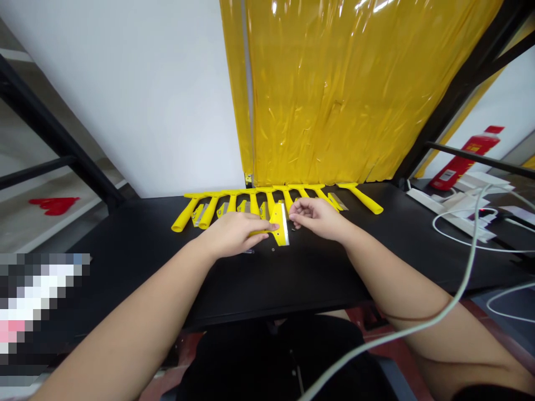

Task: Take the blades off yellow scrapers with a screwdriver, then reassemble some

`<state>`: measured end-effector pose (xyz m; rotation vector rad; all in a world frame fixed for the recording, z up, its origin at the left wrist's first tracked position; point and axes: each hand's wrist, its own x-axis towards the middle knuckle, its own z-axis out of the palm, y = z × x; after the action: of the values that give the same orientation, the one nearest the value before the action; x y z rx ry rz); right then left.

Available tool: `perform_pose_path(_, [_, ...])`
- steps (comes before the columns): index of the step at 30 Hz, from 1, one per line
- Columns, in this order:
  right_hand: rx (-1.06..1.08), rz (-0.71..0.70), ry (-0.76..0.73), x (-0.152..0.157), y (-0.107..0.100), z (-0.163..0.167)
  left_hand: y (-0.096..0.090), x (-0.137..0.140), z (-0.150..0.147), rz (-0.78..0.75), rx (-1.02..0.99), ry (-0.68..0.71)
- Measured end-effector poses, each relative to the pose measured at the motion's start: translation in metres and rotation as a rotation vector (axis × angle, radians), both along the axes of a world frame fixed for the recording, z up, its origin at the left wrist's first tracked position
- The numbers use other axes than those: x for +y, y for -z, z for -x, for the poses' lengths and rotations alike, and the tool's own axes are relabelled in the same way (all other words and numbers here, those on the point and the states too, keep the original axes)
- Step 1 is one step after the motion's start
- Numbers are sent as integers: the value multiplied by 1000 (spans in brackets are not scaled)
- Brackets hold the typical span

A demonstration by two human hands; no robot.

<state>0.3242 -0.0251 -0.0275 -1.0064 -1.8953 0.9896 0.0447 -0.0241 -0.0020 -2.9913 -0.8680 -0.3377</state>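
My left hand [232, 234] is closed around the handle of a yellow scraper [277, 220], whose head and pale blade edge face right. Close beside that edge, my right hand [320, 220] has its fingers curled together; whatever they may hold is too small to make out. Behind both hands lies a row of yellow scraper handles [184, 216], their hollow ends towards me. Between them sit small yellow plates with metal blades [202, 214]. A tiny ring-like part [273, 249] rests on the black table [267, 284] below the held scraper.
A yellow plastic curtain [355, 94] and a white panel [146, 94] rise behind the table. To the right are a red bottle [462, 159], white power strips [447, 209] and a white cable [468, 273] hanging across my right forearm. Black frame posts [58, 125] flank the table.
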Motion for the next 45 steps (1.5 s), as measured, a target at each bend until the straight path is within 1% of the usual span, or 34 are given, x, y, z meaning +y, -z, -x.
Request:
perform_pose_path(2, [95,-2,10,1,3,5,-1,-3,-2,-8,10,12])
perform_pose_path(3, [100,-34,19,2,4,8,-1,-4,-4,-13,15,21])
perform_pose_path(7, [-44,-276,89,4,7,14,-2,-8,-7,-57,33,48])
perform_pose_path(9, [-78,-315,99,6,9,15,-1,-9,-7,-86,45,55])
perform_pose_path(11, [-48,-282,89,8,11,15,1,-8,-7,-117,52,58])
perform_pose_path(14, [55,-210,75,9,15,18,4,-8,-7,-156,58,64])
perform_pose_path(17, [171,-77,39,9,18,22,5,-9,-8,-172,68,71])
perform_pose_path(19, [213,-2,30,9,19,24,4,-9,-9,-160,75,67])
perform_pose_path(20, [225,0,48,9,18,25,3,-10,-9,-144,77,58])
perform_pose_path(22, [239,-65,128,9,16,23,0,-8,-7,-103,71,33])
perform_pose_path(24, [189,-134,200,7,11,20,-3,-4,-3,-65,55,-5])
perform_pose_path(25, [128,-147,200,5,8,18,-4,-1,0,-53,47,-28])
perform_pose_path(26, [42,-149,161,2,5,16,-5,2,4,-47,41,-52])
perform_pose_path(28, [-167,-163,-12,-6,1,15,-6,9,12,-50,37,-102])
perform_pose_path(30, [-350,-221,-200,-13,-1,18,-6,16,19,-57,31,-140])
perform_pose_path(31, [-422,-257,-263,-16,-1,21,-6,18,21,-57,26,-153])
perform_pose_path(33, [-527,-330,-309,-19,2,28,-4,22,24,-56,19,-168])
perform_pose_path(35, [-599,-390,-309,-21,6,35,-2,24,25,-66,15,-178])
perform_pose_path(38, [-664,-433,-296,-24,9,41,0,25,24,-91,5,-192])
perform_pose_path(41, [-680,-417,-283,-26,7,40,2,25,24,-99,11,-199])
perform_pose_path(43, [-615,-417,-267,-26,4,38,4,26,23,-104,20,-193])
perform_pose_path(45, [-480,-419,-200,-23,3,36,5,25,21,-113,20,-176])
